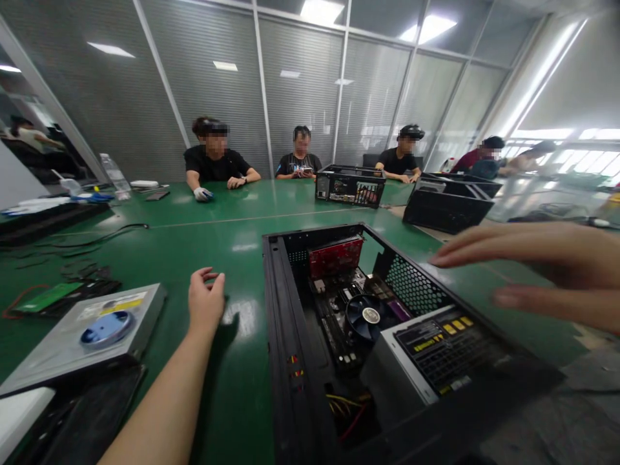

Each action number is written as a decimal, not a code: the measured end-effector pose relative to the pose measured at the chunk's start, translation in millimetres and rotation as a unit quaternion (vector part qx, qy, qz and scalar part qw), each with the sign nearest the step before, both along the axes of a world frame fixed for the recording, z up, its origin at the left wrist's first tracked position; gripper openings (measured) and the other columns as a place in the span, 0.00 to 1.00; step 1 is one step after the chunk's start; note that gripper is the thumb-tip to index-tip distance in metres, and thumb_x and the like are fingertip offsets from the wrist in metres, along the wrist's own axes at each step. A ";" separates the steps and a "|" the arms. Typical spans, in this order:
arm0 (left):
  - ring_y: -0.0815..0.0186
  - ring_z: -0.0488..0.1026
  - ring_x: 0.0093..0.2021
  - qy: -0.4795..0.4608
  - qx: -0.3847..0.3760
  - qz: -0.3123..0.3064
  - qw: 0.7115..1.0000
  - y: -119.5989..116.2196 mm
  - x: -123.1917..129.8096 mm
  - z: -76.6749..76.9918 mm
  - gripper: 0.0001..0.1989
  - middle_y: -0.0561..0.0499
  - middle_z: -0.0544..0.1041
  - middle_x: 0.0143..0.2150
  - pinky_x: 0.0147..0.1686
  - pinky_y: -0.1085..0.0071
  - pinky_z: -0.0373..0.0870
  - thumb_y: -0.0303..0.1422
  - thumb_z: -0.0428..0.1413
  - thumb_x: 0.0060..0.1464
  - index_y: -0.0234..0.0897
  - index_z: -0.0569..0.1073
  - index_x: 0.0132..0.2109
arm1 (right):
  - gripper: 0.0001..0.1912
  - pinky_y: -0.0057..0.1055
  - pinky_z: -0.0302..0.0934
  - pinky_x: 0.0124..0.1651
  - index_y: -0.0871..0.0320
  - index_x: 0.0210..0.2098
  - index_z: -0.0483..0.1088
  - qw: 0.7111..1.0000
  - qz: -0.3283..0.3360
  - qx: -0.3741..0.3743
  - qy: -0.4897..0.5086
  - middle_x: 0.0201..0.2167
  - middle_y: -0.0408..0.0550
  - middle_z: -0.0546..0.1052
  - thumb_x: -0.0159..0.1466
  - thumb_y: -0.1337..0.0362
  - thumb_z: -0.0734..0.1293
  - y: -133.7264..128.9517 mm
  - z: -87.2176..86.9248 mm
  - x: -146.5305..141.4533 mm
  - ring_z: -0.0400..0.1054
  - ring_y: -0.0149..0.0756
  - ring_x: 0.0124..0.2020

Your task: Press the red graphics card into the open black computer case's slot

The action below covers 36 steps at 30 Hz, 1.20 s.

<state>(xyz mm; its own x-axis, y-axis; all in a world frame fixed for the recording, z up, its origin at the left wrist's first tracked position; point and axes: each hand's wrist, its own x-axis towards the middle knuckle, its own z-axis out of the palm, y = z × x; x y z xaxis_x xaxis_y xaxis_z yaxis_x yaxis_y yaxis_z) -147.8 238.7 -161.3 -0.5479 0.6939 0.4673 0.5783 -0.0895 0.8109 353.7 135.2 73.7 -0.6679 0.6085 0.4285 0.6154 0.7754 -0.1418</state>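
glossy green tabletop [169,255] lies beneath the left hand [206,303], which is loosely curled, narrow and empty. just to that hand's right is an open black metal computer case [283,323]. the right hand [581,255], blurred, is wide and empty in the air by the case's far right side. between the hands, the round dark cooling fan [371,315] and yellow and red wires [343,405] look delicate; steadying the rigid frame, fingertips off both, seems wisest.
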 end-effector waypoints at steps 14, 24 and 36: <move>0.62 0.73 0.37 0.048 -0.064 -0.080 0.994 -5.1 16.5 5.3 0.25 0.46 0.74 0.47 0.35 0.64 0.72 0.42 0.58 0.51 0.39 0.67 0.55 | 0.30 0.46 0.64 0.55 0.67 0.56 0.70 0.965 0.006 0.057 -0.254 0.56 0.66 0.70 0.54 0.66 0.74 153.5 -83.0 -132.9 0.68 0.56 0.54; 0.64 0.73 0.34 -0.008 -0.047 -0.074 0.996 -2.5 18.0 1.7 0.27 0.47 0.74 0.46 0.39 0.62 0.73 0.41 0.60 0.49 0.39 0.65 0.56 | 0.25 0.41 0.68 0.53 0.58 0.51 0.76 0.981 -0.016 0.029 -0.193 0.45 0.51 0.77 0.53 0.75 0.71 177.9 -78.3 -126.8 0.71 0.46 0.47; 0.64 0.73 0.34 -0.034 -0.051 -0.078 0.995 -2.4 20.4 1.3 0.27 0.46 0.73 0.45 0.39 0.60 0.74 0.39 0.60 0.50 0.39 0.65 0.56 | 0.19 0.50 0.64 0.54 0.58 0.57 0.71 0.990 0.024 0.133 -0.035 0.49 0.51 0.70 0.69 0.62 0.62 151.8 -55.1 -113.9 0.66 0.46 0.51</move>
